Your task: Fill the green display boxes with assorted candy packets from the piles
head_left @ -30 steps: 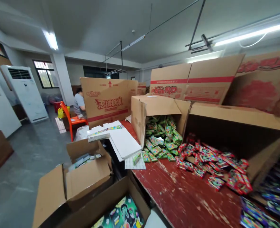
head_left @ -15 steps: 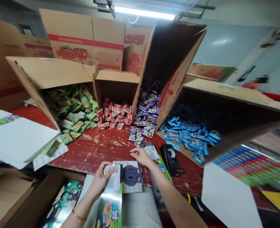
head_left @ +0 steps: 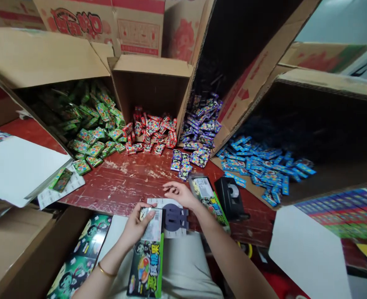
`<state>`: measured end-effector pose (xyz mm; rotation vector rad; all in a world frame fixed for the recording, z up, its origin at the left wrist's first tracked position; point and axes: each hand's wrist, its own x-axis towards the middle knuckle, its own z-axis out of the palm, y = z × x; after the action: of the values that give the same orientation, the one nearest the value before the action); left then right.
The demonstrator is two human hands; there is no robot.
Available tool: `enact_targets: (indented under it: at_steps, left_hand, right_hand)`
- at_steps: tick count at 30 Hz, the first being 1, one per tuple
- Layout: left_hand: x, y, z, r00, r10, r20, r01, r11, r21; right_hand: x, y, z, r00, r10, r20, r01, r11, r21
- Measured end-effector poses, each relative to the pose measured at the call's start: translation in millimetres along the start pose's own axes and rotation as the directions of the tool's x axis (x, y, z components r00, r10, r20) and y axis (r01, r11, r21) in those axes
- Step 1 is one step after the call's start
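My left hand [head_left: 136, 224] grips the upper end of a long printed candy box [head_left: 146, 265], black and green with a white label, its thumb lying on the label. My right hand [head_left: 182, 194] hovers just beyond, fingers loosely bent and apart, with nothing visible in them. Below it a dark grey disc-shaped piece with slots [head_left: 172, 217] lies on a white printed sheet [head_left: 158, 203] at the table edge. A second box like the held one [head_left: 213, 203] rests right of my right hand. Beside that stands a black tape dispenser [head_left: 230, 197].
Open cartons at the back spill green packets [head_left: 93, 137], red packets [head_left: 154, 128], purple packets [head_left: 202, 124] and blue packets [head_left: 255, 162] onto the red table [head_left: 124, 178]. White boards flank both sides. A carton [head_left: 40, 257] at lower left holds more printed boxes.
The view has tipped downward and come closer. My right hand's fingers have drawn slightly inward toward the held box, which my left hand still grips.
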<state>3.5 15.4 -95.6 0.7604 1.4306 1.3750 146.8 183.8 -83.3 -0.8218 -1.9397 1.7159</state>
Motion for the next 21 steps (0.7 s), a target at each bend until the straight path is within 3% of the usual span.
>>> enact_targets:
  at_steps: [3, 8, 11, 15, 21]
  left_hand:
    - [-1.1, -0.3, 0.5, 1.0, 0.0, 0.003, 0.0, 1.0, 0.011]
    - [0.5, 0.7, 4.1, 1.0, 0.012, -0.005, -0.012, 1.0, 0.029]
    - [0.4, 9.9, 5.3, 0.999, 0.023, -0.035, -0.021, 0.998, 0.052]
    - [-5.8, 35.7, 4.9, 0.998, 0.061, -0.023, -0.059, 0.995, 0.083]
    - [-19.6, 69.3, 6.9, 0.981, 0.185, 0.053, -0.19, 0.972, 0.138]
  right_hand:
    - [6.7, 7.6, 9.2, 0.999, 0.023, 0.044, -0.025, 0.998, 0.062]
    - [-2.0, 7.9, -2.6, 0.998, 0.057, -0.015, -0.054, 0.982, 0.18]
    - [-15.6, -18.2, -2.0, 0.994, 0.074, -0.075, -0.05, 0.958, 0.284]
    - [-30.1, -67.1, 18.4, 0.995, 0.068, -0.077, -0.029, 0.903, 0.429]
    - [-37.3, -108.5, 34.9, 0.999, -0.037, -0.015, 0.04, 0.955, 0.295]
